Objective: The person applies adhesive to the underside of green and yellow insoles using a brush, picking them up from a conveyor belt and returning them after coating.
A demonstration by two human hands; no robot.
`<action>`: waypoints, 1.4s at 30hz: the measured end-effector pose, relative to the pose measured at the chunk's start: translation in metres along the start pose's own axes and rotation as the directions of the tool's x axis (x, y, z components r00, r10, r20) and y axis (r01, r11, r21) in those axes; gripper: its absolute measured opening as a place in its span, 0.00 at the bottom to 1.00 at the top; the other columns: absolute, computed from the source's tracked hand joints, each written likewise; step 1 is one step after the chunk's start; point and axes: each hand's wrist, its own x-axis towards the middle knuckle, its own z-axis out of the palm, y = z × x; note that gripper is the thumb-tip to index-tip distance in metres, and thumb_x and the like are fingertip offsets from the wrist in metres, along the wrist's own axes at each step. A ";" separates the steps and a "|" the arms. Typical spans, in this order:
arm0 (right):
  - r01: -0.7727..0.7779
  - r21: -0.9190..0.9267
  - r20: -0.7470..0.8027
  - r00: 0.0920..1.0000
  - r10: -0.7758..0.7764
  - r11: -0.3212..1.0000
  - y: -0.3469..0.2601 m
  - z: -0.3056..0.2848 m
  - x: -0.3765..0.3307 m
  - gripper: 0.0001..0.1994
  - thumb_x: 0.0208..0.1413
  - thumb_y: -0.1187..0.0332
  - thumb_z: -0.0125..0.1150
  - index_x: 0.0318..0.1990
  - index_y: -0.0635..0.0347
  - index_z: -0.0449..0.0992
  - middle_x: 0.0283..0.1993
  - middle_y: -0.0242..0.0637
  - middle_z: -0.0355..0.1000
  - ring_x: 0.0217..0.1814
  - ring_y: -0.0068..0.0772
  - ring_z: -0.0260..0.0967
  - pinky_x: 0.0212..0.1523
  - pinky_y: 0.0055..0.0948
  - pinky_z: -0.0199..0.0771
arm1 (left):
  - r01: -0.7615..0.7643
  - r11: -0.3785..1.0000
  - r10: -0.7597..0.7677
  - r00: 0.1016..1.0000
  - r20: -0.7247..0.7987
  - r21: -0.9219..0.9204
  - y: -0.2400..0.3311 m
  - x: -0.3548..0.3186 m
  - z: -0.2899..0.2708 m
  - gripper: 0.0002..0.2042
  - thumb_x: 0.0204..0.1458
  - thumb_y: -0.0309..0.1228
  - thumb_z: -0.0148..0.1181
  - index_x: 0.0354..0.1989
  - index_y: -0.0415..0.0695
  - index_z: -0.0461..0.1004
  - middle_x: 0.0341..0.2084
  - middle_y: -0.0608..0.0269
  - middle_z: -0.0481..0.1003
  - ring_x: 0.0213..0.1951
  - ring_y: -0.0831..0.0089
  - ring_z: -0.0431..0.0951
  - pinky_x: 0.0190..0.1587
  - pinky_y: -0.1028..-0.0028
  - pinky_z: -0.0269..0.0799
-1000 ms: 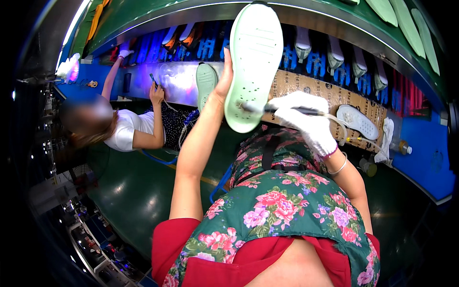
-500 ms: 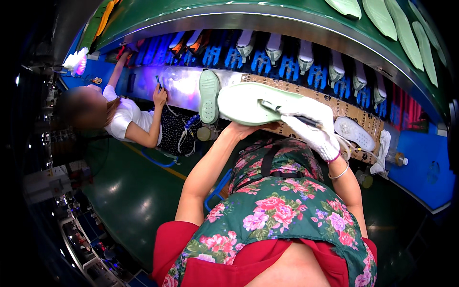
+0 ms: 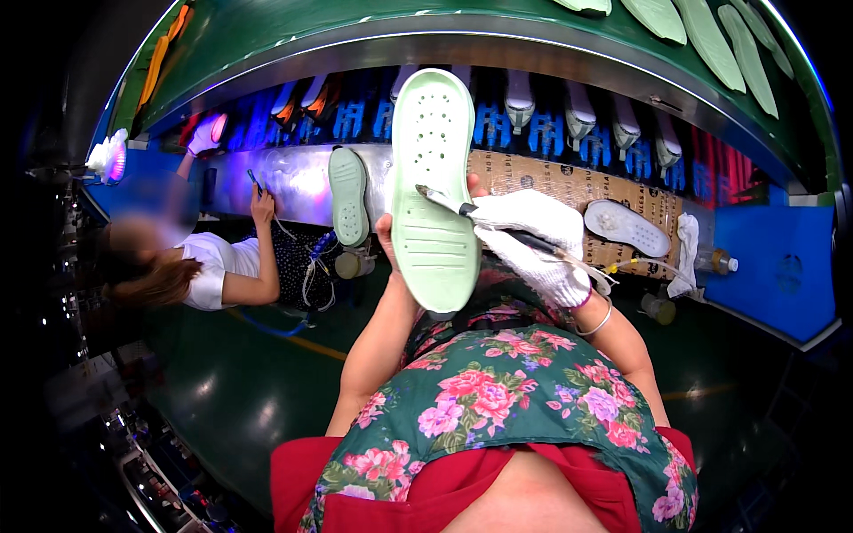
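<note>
Upright before me stands a pale green shoe sole (image 3: 434, 233), with holes in its upper part and ridges across its lower part. My bare left hand (image 3: 386, 236) is closed on it from behind, mostly hidden, with fingertips showing at both edges. My right hand (image 3: 536, 242), in a white glove, is closed round a brush (image 3: 449, 201) with a dark handle. The brush tip lies against the sole near its middle. A thin pale tube (image 3: 582, 264) runs from beside the glove. Left of my work, another green sole (image 3: 349, 197) rests on the metal bench.
Cardboard (image 3: 533, 174) covers the bench at right, bearing a white sole (image 3: 628, 227) and a white cloth (image 3: 686, 258). Shoes (image 3: 520, 104) hang toe-down in a row behind. Green soles (image 3: 700, 40) lie on the conveyor above. A co-worker (image 3: 222, 266) sits at left, holding a tool.
The held sole has turned from lying sideways to upright, its holed and ridged face now fully showing. The brush has come to its middle. My view has shifted slightly right.
</note>
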 end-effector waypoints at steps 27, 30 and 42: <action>0.083 -0.023 -0.202 0.976 -0.086 0.996 -0.013 0.008 0.039 0.09 0.48 0.79 0.69 0.38 0.63 0.83 0.38 0.40 0.81 0.41 0.32 0.80 0.42 0.30 0.80 | 0.028 0.979 0.039 0.947 -0.319 0.202 -0.038 -0.015 -0.007 0.49 0.48 0.70 0.54 0.73 0.52 0.51 0.66 0.54 0.61 0.65 0.54 0.66 0.65 0.50 0.66; 0.210 -0.176 -0.232 0.941 -0.248 0.962 -0.008 0.007 0.042 0.10 0.48 0.79 0.69 0.40 0.61 0.83 0.39 0.40 0.81 0.39 0.35 0.80 0.42 0.30 0.79 | 0.034 0.964 0.052 0.948 -0.313 0.263 -0.038 -0.014 -0.008 0.49 0.48 0.70 0.54 0.73 0.51 0.51 0.66 0.54 0.61 0.64 0.54 0.66 0.64 0.50 0.66; 0.145 -0.042 -0.264 0.953 -0.151 0.989 0.011 0.013 0.029 0.10 0.51 0.72 0.70 0.42 0.59 0.83 0.41 0.38 0.81 0.41 0.35 0.80 0.43 0.30 0.80 | -0.060 0.941 0.188 0.912 -0.365 0.334 -0.018 0.016 0.004 0.47 0.51 0.73 0.45 0.72 0.51 0.53 0.64 0.53 0.64 0.63 0.55 0.68 0.64 0.52 0.66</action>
